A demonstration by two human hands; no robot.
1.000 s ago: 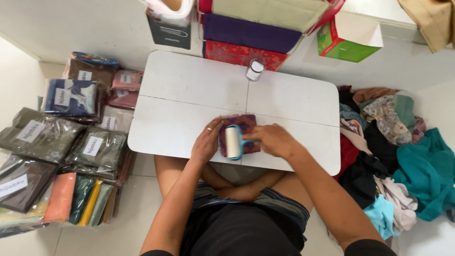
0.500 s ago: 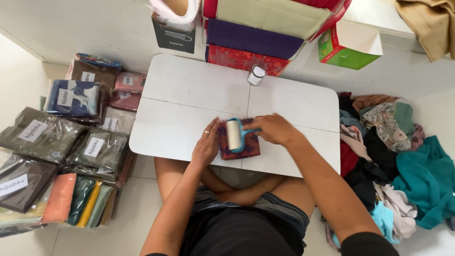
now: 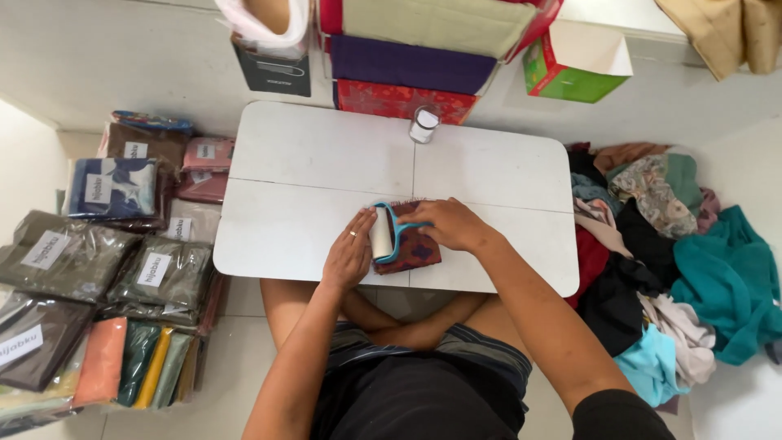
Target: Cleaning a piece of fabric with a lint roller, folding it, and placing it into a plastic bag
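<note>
A folded dark red patterned cloth (image 3: 415, 253) lies near the front edge of a low white folding table (image 3: 309, 163). My right hand (image 3: 452, 224) grips the teal handle of a lint roller (image 3: 381, 233), whose white roll rests on the cloth's left part. My left hand (image 3: 349, 259) lies flat at the cloth's left edge, fingers together, a ring on one finger. I sit cross-legged behind the table.
A small white-lidded jar (image 3: 423, 125) stands at the table's far edge. Behind it are stacked purple and red boxes (image 3: 403, 77) and a green box (image 3: 574, 69). Bagged folded cloths (image 3: 122, 244) lie on the floor at left, a heap of loose clothes (image 3: 676, 244) at right.
The roller has shifted a little across the cloth, from its top toward its left side. My left hand stays pressed at the cloth's edge.
</note>
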